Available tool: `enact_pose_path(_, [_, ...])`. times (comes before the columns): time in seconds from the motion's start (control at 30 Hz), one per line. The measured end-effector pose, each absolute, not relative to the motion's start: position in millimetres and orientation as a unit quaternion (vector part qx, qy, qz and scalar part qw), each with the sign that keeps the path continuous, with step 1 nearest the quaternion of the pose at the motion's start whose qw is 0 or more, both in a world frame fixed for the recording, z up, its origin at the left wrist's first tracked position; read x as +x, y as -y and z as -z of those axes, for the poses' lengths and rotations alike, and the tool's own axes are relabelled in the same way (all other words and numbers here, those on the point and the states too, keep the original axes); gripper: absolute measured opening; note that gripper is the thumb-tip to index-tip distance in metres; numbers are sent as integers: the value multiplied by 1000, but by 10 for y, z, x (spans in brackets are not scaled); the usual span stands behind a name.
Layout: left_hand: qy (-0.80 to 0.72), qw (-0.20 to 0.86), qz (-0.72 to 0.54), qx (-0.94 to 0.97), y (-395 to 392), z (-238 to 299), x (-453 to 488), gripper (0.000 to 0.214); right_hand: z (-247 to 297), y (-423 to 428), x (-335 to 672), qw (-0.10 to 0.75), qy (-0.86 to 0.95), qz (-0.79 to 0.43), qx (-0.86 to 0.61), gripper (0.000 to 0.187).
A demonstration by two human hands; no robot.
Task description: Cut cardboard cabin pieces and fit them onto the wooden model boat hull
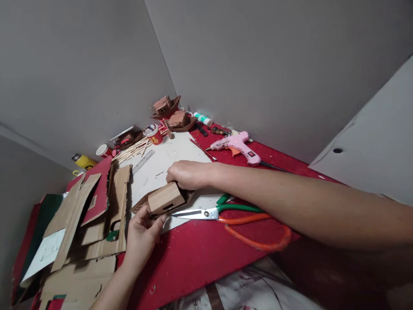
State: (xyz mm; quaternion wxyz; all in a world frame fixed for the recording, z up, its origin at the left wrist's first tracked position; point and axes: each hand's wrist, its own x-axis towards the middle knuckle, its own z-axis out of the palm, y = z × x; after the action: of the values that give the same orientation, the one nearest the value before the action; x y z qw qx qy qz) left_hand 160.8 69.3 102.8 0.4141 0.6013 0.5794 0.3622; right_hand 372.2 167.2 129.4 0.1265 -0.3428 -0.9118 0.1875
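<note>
A small cardboard model boat with a tan cabin lies near the front edge of a white sheet. My left hand grips its near left end between thumb and fingers. Behind the cabin, my right hand is closed at the boat's far side, its fingertips hidden. Scissors with one green and one orange handle lie to the right, their blade tips close to my left thumb and the hull. My right forearm passes above the green handle.
Torn cardboard pieces pile up at the left. A pink glue gun rests at the back right. Two brown model boats, a red cup, thin wooden sticks and a ruler lie farther back, near grey walls.
</note>
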Motion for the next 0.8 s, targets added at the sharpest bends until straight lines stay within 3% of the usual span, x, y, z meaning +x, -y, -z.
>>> enact_pose_path(0.43, [-580,486,-324,568,-806,-1061,1521,29,-1292,-1688,3713,122,911,-198,-342,27])
enact_pose_path(0.8, [-548,446,-314,634,-799,-986,1504,21,-1198,-1723,3693,118,909,-216,-338,25])
